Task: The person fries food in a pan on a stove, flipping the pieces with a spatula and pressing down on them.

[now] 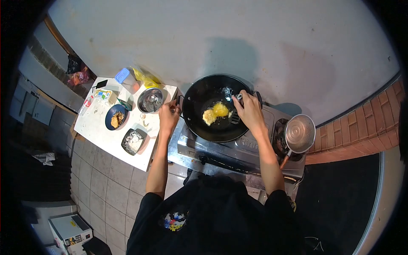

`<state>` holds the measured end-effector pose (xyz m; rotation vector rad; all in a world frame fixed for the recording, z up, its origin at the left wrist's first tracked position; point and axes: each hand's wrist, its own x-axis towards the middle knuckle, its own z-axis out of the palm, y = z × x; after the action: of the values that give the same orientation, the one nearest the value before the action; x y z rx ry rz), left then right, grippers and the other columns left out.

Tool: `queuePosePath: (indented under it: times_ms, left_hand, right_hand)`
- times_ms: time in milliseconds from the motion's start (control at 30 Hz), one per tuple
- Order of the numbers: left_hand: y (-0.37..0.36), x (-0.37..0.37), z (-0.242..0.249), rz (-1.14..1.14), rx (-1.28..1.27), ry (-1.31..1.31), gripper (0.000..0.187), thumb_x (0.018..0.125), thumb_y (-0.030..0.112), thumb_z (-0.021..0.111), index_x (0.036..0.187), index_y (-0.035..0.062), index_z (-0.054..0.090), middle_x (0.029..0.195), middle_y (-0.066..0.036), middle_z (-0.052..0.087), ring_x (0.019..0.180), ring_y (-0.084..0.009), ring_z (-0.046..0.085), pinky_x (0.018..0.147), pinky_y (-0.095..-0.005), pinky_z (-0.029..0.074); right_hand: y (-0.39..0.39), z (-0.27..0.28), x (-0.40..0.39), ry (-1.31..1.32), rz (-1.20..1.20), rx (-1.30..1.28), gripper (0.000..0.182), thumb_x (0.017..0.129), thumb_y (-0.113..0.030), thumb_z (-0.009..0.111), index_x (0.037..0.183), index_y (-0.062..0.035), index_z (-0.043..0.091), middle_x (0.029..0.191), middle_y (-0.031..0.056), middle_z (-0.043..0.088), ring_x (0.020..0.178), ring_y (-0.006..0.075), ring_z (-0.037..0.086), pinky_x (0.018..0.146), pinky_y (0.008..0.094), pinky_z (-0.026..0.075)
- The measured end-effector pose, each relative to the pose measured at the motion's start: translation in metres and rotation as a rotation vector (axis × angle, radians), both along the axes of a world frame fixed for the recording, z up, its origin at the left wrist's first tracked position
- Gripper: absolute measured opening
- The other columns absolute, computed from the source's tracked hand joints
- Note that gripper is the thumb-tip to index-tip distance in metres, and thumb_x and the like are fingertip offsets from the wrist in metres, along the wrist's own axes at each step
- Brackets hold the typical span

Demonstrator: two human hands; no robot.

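1. Board (108, 140): white, at far left, carrying small items; the packets at its back edge are too small to identify.
2. Blue plate (111, 114): on the board, holding brownish food that is hard to make out.
3. Black tray (127, 146): near the board's front edge, with pale contents, unclear.
4. Steel bowl (150, 100): at the board's right end, just beside the left hand.
5. Left hand (169, 115): fingers curled shut around the wok's handle; the handle itself is mostly hidden under the hand.
6. Wok (199, 95): black, sitting on the stove's left burner; the burner is hidden beneath it.
7. Egg (215, 112): yellow, lying in the wok's middle.
8. Spatula (235, 115): dark, its blade touching the egg's right edge; its shaft is largely covered by the hand.
9. Right hand (248, 111): closed in a grip on the spatula's handle, over the wok's right rim.
10. Stove (238, 151): steel, its front partly cut off by the person's body.
11. Pan (299, 134): small, metal, on the right burner.
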<state>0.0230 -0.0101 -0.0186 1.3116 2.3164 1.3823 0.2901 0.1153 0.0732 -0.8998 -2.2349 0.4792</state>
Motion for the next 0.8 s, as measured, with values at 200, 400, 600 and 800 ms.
queuePosePath:
  times_ms: [200,400,600,800]
  left_hand:
    - [0.000,0.002,0.002,0.017,0.001,0.004,0.028,0.080,0.004,0.065,0.105,-0.0084,0.066,0.093,-0.024,0.068,0.086,-0.0303,0.069,0.078,-0.0362,0.052]
    - [0.002,-0.002,-0.003,-0.004,0.001,0.001,0.028,0.080,0.006,0.066,0.105,-0.0081,0.066,0.093,-0.024,0.069,0.087,-0.0301,0.069,0.077,-0.0362,0.052]
    - [0.001,-0.002,-0.003,0.000,-0.005,0.028,0.024,0.080,0.002,0.065,0.103,-0.0057,0.067,0.089,-0.023,0.069,0.087,-0.0300,0.070,0.074,-0.0358,0.052]
    - [0.000,-0.002,-0.005,-0.023,0.042,0.013,0.029,0.080,0.006,0.067,0.104,-0.0086,0.066,0.091,-0.024,0.068,0.082,-0.0307,0.069,0.076,-0.0360,0.052]
  right_hand:
    - [0.000,-0.010,-0.002,0.071,-0.039,-0.048,0.026,0.088,-0.016,0.064,0.083,0.0069,0.054,0.070,0.0248,0.060,0.066,0.0415,0.060,0.058,0.0448,0.044]
    - [0.000,-0.033,-0.001,0.268,-0.093,-0.185,0.023,0.086,-0.012,0.066,0.078,0.0058,0.053,0.063,0.0201,0.056,0.055,0.0358,0.055,0.053,0.0405,0.041]
    - [-0.008,-0.024,0.002,0.231,-0.107,-0.175,0.022,0.086,-0.011,0.067,0.080,0.0066,0.055,0.062,0.0202,0.056,0.054,0.0342,0.054,0.053,0.0405,0.041]
    - [-0.013,-0.012,0.001,0.151,-0.083,-0.052,0.021,0.086,-0.011,0.067,0.088,0.0081,0.058,0.067,0.0217,0.057,0.057,0.0356,0.055,0.055,0.0413,0.042]
